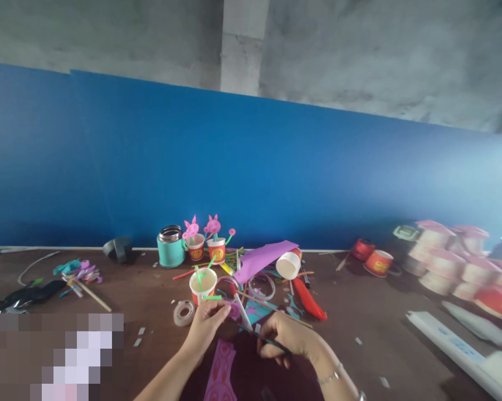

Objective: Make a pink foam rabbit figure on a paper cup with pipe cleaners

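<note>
My left hand [206, 328] is pinched shut on a small purple paper piece [234, 309] just below a paper cup [203, 285] with green strips in it. My right hand [288, 337] is closed round black scissors [261, 337], whose blades point left towards the purple piece. Below the hands lies a pink patterned sheet [221, 370] on a dark mat [259, 379]. A roll of clear tape [184, 312] sits left of my left hand.
Two decorated cups with pink animal heads [206, 242] and a teal tin [171, 245] stand near the blue wall. A purple sheet [263, 257], a tipped cup [289, 264], red paper [309, 299], sticks and scraps lie ahead. Stacked cups [455, 262] are at right.
</note>
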`<state>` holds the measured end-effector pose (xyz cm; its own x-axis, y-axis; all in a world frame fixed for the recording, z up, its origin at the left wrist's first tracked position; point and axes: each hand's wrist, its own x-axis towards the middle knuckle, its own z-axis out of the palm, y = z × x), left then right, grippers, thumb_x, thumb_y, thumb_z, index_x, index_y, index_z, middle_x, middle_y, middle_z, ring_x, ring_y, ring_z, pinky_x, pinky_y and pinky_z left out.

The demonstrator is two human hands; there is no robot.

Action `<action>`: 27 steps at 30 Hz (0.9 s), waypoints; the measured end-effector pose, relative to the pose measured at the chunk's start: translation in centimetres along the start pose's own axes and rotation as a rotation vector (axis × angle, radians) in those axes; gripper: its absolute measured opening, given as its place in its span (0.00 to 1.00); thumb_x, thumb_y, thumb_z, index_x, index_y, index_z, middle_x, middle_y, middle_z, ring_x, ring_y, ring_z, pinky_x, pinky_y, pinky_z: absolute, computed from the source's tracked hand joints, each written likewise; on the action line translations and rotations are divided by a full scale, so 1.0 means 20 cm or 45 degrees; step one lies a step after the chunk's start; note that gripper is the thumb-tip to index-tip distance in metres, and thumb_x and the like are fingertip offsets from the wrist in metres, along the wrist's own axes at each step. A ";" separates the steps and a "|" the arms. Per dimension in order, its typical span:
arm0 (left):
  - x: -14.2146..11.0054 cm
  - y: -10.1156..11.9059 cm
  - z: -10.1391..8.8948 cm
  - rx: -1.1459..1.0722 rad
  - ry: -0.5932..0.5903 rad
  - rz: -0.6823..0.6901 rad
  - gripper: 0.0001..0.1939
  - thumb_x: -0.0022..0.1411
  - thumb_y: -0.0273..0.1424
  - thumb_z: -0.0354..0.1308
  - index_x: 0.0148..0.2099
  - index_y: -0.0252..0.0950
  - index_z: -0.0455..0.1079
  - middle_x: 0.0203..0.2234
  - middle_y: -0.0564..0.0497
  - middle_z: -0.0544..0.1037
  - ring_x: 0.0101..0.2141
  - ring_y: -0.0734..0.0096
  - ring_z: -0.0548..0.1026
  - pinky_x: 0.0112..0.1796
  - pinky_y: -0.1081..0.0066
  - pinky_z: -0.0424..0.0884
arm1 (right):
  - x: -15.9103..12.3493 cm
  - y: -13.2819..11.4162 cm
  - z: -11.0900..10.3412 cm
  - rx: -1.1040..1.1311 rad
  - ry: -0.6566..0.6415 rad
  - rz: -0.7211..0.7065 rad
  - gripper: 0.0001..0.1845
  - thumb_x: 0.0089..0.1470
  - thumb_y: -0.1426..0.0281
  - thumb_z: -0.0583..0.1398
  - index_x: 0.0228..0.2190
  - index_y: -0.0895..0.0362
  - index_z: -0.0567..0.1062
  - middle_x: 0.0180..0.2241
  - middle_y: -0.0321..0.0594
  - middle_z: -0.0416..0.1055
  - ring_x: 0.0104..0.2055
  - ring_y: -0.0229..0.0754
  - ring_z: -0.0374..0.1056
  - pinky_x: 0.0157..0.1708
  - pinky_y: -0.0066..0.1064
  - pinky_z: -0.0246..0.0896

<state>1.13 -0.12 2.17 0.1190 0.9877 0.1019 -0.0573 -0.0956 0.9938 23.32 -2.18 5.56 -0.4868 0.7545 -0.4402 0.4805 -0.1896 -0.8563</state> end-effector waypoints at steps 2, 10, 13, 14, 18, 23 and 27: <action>-0.01 0.01 0.01 -0.055 0.051 -0.016 0.18 0.47 0.45 0.63 0.26 0.32 0.75 0.17 0.53 0.71 0.21 0.74 0.65 0.25 0.74 0.59 | -0.01 0.02 -0.03 0.040 -0.024 0.026 0.04 0.39 0.75 0.62 0.23 0.59 0.77 0.12 0.28 0.66 0.11 0.28 0.58 0.10 0.16 0.53; -0.03 0.02 0.03 -0.191 0.036 -0.102 0.22 0.47 0.49 0.63 0.23 0.32 0.71 0.17 0.51 0.73 0.21 0.73 0.68 0.25 0.74 0.62 | 0.02 -0.01 0.03 0.245 0.187 -0.280 0.10 0.46 0.65 0.62 0.28 0.60 0.72 0.16 0.31 0.69 0.16 0.32 0.64 0.13 0.18 0.51; -0.03 0.01 0.04 -0.250 0.048 -0.128 0.21 0.46 0.48 0.65 0.24 0.32 0.72 0.17 0.52 0.73 0.21 0.73 0.69 0.25 0.74 0.65 | 0.06 -0.03 0.10 0.339 0.192 -0.399 0.16 0.48 0.58 0.61 0.30 0.59 0.68 0.19 0.33 0.70 0.20 0.34 0.67 0.15 0.19 0.53; -0.03 0.01 0.04 -0.277 0.058 -0.148 0.22 0.45 0.48 0.65 0.25 0.32 0.72 0.17 0.52 0.73 0.21 0.72 0.70 0.26 0.73 0.66 | 0.07 -0.03 0.12 0.359 0.188 -0.418 0.18 0.48 0.57 0.62 0.30 0.58 0.68 0.20 0.33 0.70 0.21 0.35 0.68 0.16 0.20 0.54; -0.03 -0.03 0.05 -0.396 0.074 -0.210 0.23 0.43 0.49 0.66 0.28 0.32 0.72 0.18 0.52 0.74 0.22 0.69 0.72 0.27 0.71 0.68 | 0.11 -0.03 0.19 0.352 0.231 -0.485 0.21 0.45 0.53 0.63 0.30 0.58 0.67 0.20 0.32 0.68 0.21 0.35 0.66 0.17 0.22 0.56; -0.03 -0.04 0.07 -0.510 0.015 -0.220 0.20 0.46 0.46 0.66 0.26 0.32 0.70 0.18 0.53 0.72 0.20 0.74 0.69 0.25 0.74 0.65 | 0.15 -0.03 0.25 0.324 0.293 -0.552 0.23 0.45 0.51 0.63 0.28 0.58 0.67 0.19 0.32 0.66 0.19 0.34 0.63 0.17 0.24 0.55; -0.04 -0.03 0.07 -0.570 -0.014 -0.205 0.19 0.48 0.43 0.65 0.25 0.32 0.69 0.19 0.52 0.73 0.22 0.74 0.70 0.26 0.74 0.65 | 0.17 -0.03 0.28 0.315 0.357 -0.638 0.22 0.46 0.51 0.63 0.28 0.58 0.68 0.20 0.33 0.65 0.20 0.34 0.62 0.20 0.25 0.57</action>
<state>2.52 -0.98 1.60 0.1716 0.9839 -0.0493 -0.4588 0.1241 0.8798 17.35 -3.02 3.02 -0.3831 0.9193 0.0902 0.0439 0.1156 -0.9923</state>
